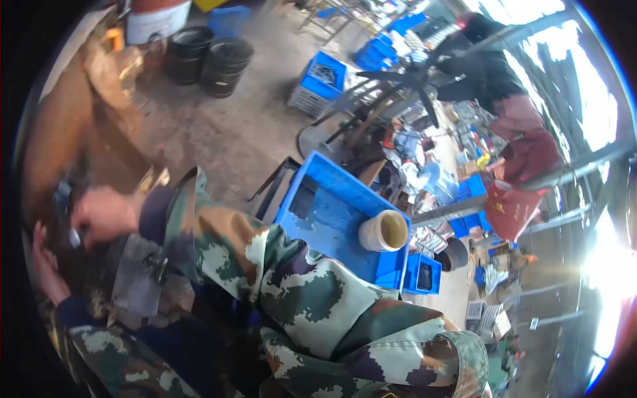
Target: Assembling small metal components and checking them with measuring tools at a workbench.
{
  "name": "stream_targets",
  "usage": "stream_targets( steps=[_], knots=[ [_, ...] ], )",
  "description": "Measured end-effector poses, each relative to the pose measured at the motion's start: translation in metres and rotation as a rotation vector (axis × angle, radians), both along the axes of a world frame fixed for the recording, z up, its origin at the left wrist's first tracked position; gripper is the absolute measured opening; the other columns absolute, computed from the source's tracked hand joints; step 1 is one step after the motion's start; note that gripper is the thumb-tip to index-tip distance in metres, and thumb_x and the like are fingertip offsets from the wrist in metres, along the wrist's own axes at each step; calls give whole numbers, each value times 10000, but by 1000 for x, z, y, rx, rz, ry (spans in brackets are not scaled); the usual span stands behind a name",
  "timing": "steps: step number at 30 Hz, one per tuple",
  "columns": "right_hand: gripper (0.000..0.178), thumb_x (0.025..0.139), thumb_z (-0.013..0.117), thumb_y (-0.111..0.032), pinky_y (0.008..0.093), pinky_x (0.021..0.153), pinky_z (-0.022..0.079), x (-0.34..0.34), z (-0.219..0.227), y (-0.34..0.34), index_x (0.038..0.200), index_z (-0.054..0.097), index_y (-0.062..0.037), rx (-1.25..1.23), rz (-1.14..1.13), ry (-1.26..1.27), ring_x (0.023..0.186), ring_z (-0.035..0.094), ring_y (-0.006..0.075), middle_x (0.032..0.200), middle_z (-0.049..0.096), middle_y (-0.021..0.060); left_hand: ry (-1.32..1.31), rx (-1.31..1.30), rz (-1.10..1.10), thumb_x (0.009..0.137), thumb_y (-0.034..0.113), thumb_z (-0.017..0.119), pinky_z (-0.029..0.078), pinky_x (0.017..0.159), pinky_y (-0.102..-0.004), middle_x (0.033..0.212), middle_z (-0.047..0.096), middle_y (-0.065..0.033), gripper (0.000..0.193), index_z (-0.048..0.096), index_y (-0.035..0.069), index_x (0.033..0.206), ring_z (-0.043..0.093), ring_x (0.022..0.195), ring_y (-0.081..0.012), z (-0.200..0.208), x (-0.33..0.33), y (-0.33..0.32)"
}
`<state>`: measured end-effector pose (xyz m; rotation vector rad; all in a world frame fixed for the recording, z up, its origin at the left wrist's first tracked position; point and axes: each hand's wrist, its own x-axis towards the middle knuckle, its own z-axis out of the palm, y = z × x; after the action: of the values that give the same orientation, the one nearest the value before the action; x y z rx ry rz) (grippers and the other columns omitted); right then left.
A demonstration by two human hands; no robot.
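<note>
Head view: right hand (106,215) fingers curled, small bright piece (74,237) at their lower edge; motion blur, cannot tell whether grip closed on it
Left hand (46,265) fingers extended, loosely spread, just beside piece; contact cannot be told
Piece location: between hands, far left, near grey plate (137,275)
Handling, judged: metal by shine, so stiff, light being small, perhaps slippery, hardly fragile; best hold by edges, thumb against forefinger
</note>
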<state>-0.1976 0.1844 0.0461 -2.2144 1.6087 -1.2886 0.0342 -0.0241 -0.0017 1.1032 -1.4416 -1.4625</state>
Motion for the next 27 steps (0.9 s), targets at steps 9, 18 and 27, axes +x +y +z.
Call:
stream_targets(
  steps=[9, 18, 27],
  knots=[
    [238, 750, 676, -259, 435, 746, 540, 17, -19, 72, 977, 747, -260, 345, 213, 340, 921, 682, 273, 975, 715, 20, -490, -480, -243, 1039, 301, 454, 314, 553, -222, 1249, 659, -53, 426, 577, 54, 1363, 383, 606, -47, -140, 58, -106],
    [240, 771, 637, -205, 447, 774, 528, 2, 1, 39, 977, 754, -243, 426, 69, 220, 938, 684, 286, 961, 725, 46, -828, -22, -468, 1032, 233, 485, 434, 942, -326, 1145, 665, -180, 398, 554, -26, 1327, 606, 1080, -247, -71, 22, -24],
    [213, 783, 616, -126, 442, 804, 519, 15, 7, -6, 957, 718, -56, 477, -328, -221, 937, 679, 347, 912, 711, 174, -411, -451, -256, 1026, 248, 517, 451, 781, -298, 998, 627, -78, 387, 583, -14, 1303, 572, 822, -181, -51, -1, -1]
  ],
)
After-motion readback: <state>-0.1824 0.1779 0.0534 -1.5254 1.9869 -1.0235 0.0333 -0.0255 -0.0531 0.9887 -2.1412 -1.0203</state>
